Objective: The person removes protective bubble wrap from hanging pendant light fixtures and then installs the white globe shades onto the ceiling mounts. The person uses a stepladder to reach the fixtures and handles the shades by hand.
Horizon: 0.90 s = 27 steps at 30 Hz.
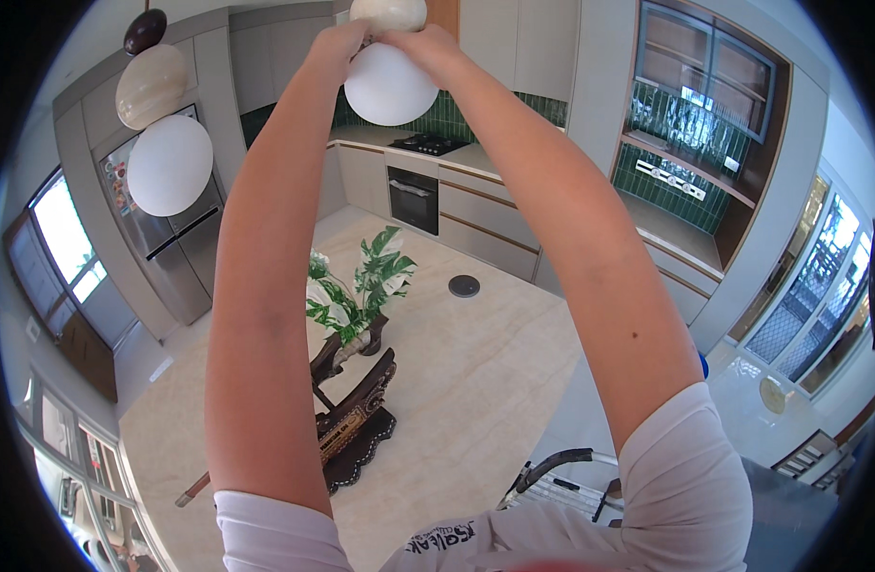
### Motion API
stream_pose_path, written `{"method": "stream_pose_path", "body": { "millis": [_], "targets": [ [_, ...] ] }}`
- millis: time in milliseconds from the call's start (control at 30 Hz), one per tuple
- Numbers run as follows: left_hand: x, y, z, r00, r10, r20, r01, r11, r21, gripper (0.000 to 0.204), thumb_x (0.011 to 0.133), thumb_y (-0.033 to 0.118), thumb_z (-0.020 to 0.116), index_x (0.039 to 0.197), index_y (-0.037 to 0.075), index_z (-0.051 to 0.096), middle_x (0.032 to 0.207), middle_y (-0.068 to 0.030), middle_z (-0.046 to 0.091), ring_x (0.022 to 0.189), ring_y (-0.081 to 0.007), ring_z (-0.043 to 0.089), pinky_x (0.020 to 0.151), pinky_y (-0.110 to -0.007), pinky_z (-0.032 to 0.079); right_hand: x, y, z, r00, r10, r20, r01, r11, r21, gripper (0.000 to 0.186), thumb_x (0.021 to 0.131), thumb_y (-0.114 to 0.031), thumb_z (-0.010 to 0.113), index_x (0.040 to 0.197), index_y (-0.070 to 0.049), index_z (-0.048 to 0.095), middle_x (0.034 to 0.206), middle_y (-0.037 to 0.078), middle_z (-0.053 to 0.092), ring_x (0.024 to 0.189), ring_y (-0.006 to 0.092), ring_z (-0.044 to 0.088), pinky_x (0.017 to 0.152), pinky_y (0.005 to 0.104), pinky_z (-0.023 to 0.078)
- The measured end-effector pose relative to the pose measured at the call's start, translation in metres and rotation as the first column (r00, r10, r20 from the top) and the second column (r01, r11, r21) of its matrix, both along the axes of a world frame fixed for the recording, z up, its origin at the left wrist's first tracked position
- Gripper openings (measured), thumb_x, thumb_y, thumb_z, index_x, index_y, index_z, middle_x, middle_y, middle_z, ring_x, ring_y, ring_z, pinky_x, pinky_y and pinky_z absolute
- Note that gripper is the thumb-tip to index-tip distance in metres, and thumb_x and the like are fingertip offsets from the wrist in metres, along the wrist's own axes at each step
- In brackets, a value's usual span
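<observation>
Both my arms reach up to a hanging pendant lamp [392, 91] at the top of the head view. It has a round white globe below a glossy cream-coloured part. My left hand [339, 46] grips the lamp from the left, where the globe meets the cream part. From the other side my right hand [430, 50] closes on the same joint. The fingers come together there, and some fingertips are hidden. A second pendant lamp [171, 166] hangs at the left, with a white globe, a cream part and a dark brown bead stacked above.
Below is a beige stone countertop [476, 381] with a dark carved wooden ornament [361, 410], a variegated plant [376, 272] and a round black disc [464, 285]. A folding ladder [561, 486] stands close by at the lower right. Kitchen cabinets and an oven [413, 200] line the back.
</observation>
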<state>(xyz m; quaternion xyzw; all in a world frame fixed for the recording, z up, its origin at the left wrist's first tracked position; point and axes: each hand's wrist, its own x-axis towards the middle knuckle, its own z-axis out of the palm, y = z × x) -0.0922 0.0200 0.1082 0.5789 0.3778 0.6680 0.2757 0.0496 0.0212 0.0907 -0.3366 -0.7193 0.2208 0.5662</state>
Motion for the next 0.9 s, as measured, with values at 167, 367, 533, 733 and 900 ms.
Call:
{"method": "stream_pose_path", "body": {
  "millis": [167, 367, 533, 733, 900],
  "targets": [
    [-0.015, -0.014, -0.007, 0.993, -0.086, -0.086, 0.088, 0.996, 0.011, 0.030, 0.078, 0.020, 0.059, 0.097, -0.004, 0.060, 0.096, -0.0144, 0.061, 0.090, -0.0225, 0.059, 0.083, -0.030, 0.044, 0.005, 0.004, 0.001, 0.996, 0.071, -0.048, -0.073, 0.997, -0.041, 0.053, 0.069, -0.034, 0.067, 0.102, 0.007, 0.057, 0.092, 0.018, 0.063, 0.079, 0.0246, 0.064, 0.069, 0.0345, 0.052],
    [-0.013, -0.018, -0.005, 0.987, -0.149, -0.063, 0.150, 0.989, 0.009, 0.024, 0.080, 0.019, 0.058, 0.094, 0.000, 0.062, 0.096, -0.0105, 0.062, 0.093, -0.0188, 0.058, 0.087, -0.029, 0.043, 0.005, 0.008, 0.001, 0.997, 0.070, -0.034, -0.070, 0.997, -0.018, 0.051, 0.071, -0.033, 0.065, 0.101, 0.007, 0.057, 0.091, 0.018, 0.063, 0.078, 0.0248, 0.064, 0.068, 0.0349, 0.052],
    [-0.007, -0.018, -0.001, 0.988, -0.076, -0.132, 0.067, 0.995, -0.070, 0.027, 0.084, 0.026, 0.055, 0.100, 0.004, 0.059, 0.099, -0.0056, 0.060, 0.095, -0.0148, 0.054, 0.088, -0.027, 0.039, 0.004, 0.007, 0.000, 0.997, 0.073, -0.039, -0.072, 0.997, 0.030, 0.050, 0.072, -0.032, 0.064, 0.100, 0.008, 0.057, 0.091, 0.019, 0.062, 0.079, 0.0255, 0.064, 0.069, 0.0349, 0.052],
    [0.000, -0.021, 0.003, 0.990, -0.004, -0.141, -0.009, 0.996, -0.087, 0.022, 0.083, 0.025, 0.055, 0.094, 0.007, 0.061, 0.093, -0.0034, 0.062, 0.088, -0.0132, 0.056, 0.083, -0.028, 0.041, 0.002, 0.007, 0.000, 0.998, 0.031, -0.045, -0.031, 0.999, 0.018, 0.051, 0.071, -0.033, 0.065, 0.100, 0.009, 0.058, 0.091, 0.019, 0.063, 0.078, 0.0258, 0.064, 0.068, 0.0345, 0.052],
    [0.004, -0.011, 0.003, 1.000, 0.001, 0.030, 0.000, 0.999, -0.038, 0.012, 0.074, 0.012, 0.062, 0.080, 0.001, 0.062, 0.080, -0.0075, 0.060, 0.073, -0.0169, 0.056, 0.069, -0.030, 0.046, 0.002, 0.003, 0.001, 0.999, 0.027, -0.022, -0.026, 1.000, 0.016, 0.052, 0.070, -0.033, 0.066, 0.100, 0.009, 0.058, 0.091, 0.019, 0.063, 0.078, 0.0258, 0.064, 0.068, 0.0342, 0.052]
  ]
}}
